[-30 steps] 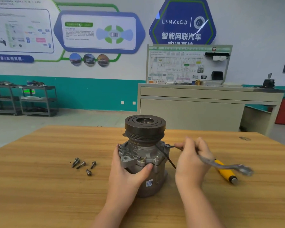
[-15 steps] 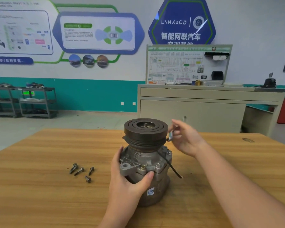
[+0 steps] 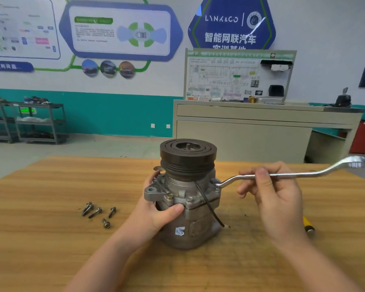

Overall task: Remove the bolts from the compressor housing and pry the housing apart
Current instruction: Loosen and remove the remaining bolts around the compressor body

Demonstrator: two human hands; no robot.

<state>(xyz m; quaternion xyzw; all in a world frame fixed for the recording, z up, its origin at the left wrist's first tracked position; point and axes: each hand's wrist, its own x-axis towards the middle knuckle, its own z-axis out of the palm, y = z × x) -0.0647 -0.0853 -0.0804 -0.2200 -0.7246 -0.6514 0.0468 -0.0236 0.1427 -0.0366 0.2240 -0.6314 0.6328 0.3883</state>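
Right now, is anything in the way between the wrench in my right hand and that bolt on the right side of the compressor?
Nothing visible. The wrench, held in the right hand, already has its near end at the bolt on the compressor. The black wire runs in front, clear of it.

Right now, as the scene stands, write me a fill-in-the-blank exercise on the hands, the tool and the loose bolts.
1. The right hand holds a ____ whose near end sits on a bolt of the compressor.
2. The ____ hand steadies the compressor housing.
3. ____ loose bolts lie on the wooden table.
4. The black ____ sits on top of the compressor.

Missing words: wrench; left; Four; pulley
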